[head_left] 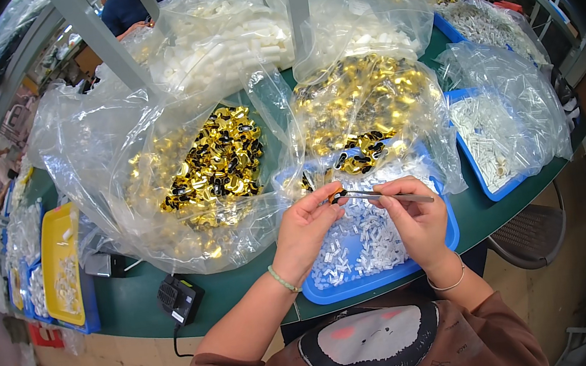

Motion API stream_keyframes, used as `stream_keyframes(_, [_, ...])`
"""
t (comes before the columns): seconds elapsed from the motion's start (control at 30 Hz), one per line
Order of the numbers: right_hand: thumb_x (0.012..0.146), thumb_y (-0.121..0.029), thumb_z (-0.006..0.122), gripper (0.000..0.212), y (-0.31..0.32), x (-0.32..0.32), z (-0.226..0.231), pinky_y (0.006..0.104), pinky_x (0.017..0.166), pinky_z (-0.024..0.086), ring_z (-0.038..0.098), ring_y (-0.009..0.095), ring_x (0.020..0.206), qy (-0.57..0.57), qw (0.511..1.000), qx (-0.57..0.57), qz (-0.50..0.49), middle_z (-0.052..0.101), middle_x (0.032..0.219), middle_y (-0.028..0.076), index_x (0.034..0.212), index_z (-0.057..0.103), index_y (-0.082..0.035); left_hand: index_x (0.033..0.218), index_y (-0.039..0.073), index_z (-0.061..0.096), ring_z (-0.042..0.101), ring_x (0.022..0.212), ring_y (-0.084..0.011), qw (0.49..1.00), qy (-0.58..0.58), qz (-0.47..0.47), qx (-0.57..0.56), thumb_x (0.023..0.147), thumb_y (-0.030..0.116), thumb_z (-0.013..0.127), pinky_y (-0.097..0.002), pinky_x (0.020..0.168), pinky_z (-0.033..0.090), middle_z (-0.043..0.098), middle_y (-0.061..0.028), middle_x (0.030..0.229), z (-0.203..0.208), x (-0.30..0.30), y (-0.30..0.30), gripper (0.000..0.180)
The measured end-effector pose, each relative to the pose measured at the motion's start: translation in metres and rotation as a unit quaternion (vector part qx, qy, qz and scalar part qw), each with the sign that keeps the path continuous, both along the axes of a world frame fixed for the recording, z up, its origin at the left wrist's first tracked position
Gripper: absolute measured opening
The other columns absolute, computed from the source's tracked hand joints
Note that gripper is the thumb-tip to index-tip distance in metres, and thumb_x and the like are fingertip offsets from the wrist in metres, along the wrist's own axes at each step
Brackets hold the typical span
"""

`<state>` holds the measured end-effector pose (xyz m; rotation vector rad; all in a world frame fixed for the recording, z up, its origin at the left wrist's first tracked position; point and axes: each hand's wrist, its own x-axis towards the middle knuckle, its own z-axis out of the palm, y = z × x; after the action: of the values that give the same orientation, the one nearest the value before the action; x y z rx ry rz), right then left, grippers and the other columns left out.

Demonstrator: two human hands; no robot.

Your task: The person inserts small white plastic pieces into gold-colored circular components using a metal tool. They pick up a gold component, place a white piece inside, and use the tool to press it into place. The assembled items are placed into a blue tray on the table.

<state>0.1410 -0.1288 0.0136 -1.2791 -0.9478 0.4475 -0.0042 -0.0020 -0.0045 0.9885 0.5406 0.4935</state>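
Above a blue tray (354, 292), both my hands are raised close together. My left hand (304, 231) pinches a small gold-and-black part (337, 195) between thumb and fingertips. In my right hand (416, 220), closed in a pen-like grip, are metal tweezers (406, 197) whose tips point left and meet the small part. Exactly what the tips grip is too small to tell. Beneath my hands, the tray holds many small clear plastic pieces (373, 242). Shiny gold-and-black parts (365, 154) spill from a clear bag at the tray's far side.
Left lies an open clear bag of gold-and-black parts (220, 155). White cylindrical pieces (239, 43) fill bags behind metal posts (298, 14). A black adapter (180, 299) sits at the table's front edge, near a yellow tray (58, 234). Another blue tray (502, 190) stands right, above a chair (530, 238).
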Motion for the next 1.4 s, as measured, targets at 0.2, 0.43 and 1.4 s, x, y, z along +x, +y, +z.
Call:
stream_keyframes(0.2, [0.089,0.007,0.06,0.014,-0.0017,-0.0002,0.0025,0.031,0.086,0.057,0.067,0.021,0.095,0.023,1.0,0.017,-0.001,0.063,0.105,0.014,0.103,0.061,0.007,0.131,-0.003,0.054,0.062,0.107,-0.0141,1.0,-0.008,0.003,-0.008,0.093,0.004,0.06,-0.0248,0.092,0.051,0.063,-0.0106,0.12,0.0,-0.0002,-0.0003,0.039])
stream_keyframes(0.43, [0.089,0.005,0.062,0.014,0.001,-0.0028,0.0006,0.0295,0.085,0.057,0.067,0.019,0.094,0.018,1.0,0.001,-0.004,0.064,0.103,0.014,0.103,0.063,0.007,0.131,-0.003,0.054,0.063,0.106,-0.0138,1.0,-0.006,0.009,-0.002,0.093,0.005,0.06,-0.0251,0.092,0.051,0.064,-0.0103,0.119,0.0006,0.0009,-0.0015,0.039])
stream_keyframes(1.4, [0.082,0.005,0.069,0.012,-0.0034,-0.0031,0.0061,0.0283,0.075,0.054,0.069,0.02,0.085,-0.142,0.989,-0.025,-0.045,0.072,0.094,0.011,0.092,0.069,0.0,0.124,-0.003,0.06,0.064,0.101,-0.0135,1.0,0.009,0.014,0.006,0.092,0.003,0.059,-0.0259,0.091,0.051,0.065,-0.0086,0.119,-0.0029,0.0008,-0.0004,0.032])
